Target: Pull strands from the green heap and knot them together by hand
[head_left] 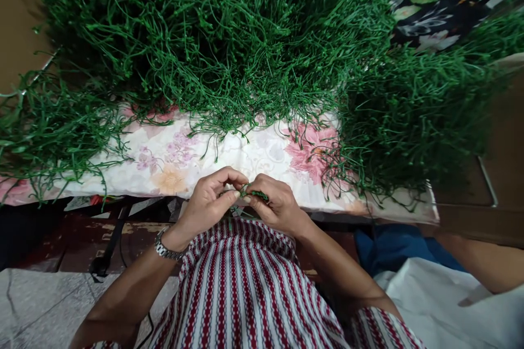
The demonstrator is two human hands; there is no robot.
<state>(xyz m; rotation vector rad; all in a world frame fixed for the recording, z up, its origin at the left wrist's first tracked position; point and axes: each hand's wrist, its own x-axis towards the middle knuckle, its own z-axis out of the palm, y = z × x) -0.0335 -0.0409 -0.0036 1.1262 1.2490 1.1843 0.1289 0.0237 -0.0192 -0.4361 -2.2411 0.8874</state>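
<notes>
My left hand (210,196) and my right hand (276,203) meet at the table's near edge, in front of my striped top. Thumb and fingertips of both are pinched together on a small thin green stem piece (259,194). Part of it runs back into the curled fingers of my right hand, so its full length is hidden. On the far side of my hands rises a large heap of thin, curly green stems (229,38) with small bud-like tips. A few loose strands from it trail toward my fingers.
A floral cloth (254,155) covers the table. More green stems lie in a left pile (53,136) and a right pile (409,120). A black floral bag (438,13) stands at the back right. Someone in blue and white clothing (434,283) sits to my right.
</notes>
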